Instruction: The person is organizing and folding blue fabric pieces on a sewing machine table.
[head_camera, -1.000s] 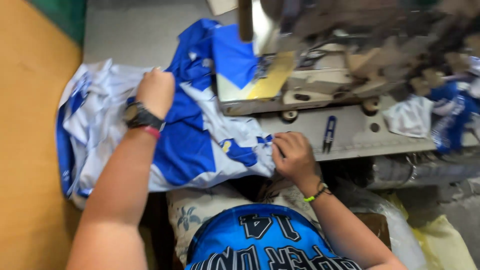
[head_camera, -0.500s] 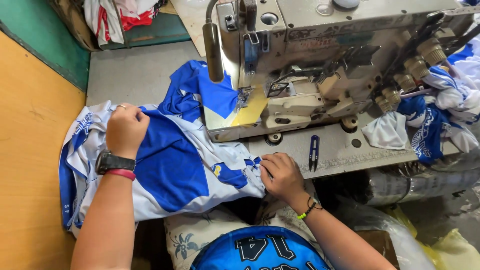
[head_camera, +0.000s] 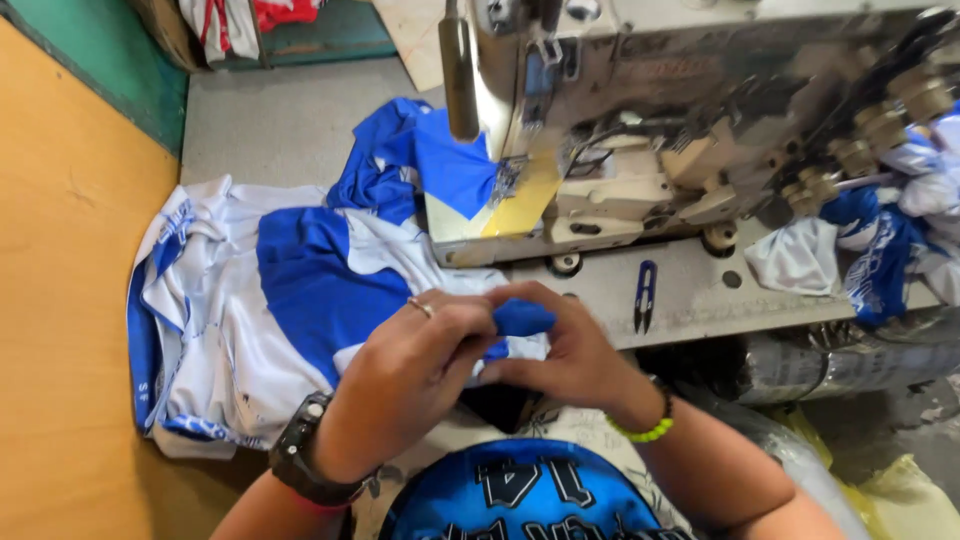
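Sewing machine (head_camera: 640, 130) top cut off; needle area blurred.

The garment (head_camera: 270, 320) is white with royal-blue panels and blue side stripes; the fold (head_camera: 522, 317) pinched between the hands is plain blue. The machine (head_camera: 680, 130) is grey-cream metal with a yellow patch (head_camera: 522, 200). The snips (head_camera: 645, 295) are dark blue. The left wrist wears a black watch (head_camera: 300, 462), the right a lime-green bead band (head_camera: 645, 428). The table (head_camera: 270, 120) is grey, the floor (head_camera: 70, 300) orange.

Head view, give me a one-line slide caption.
Both hands, left hand and right hand, pinch a blue-and-white garment before a sewing machine.
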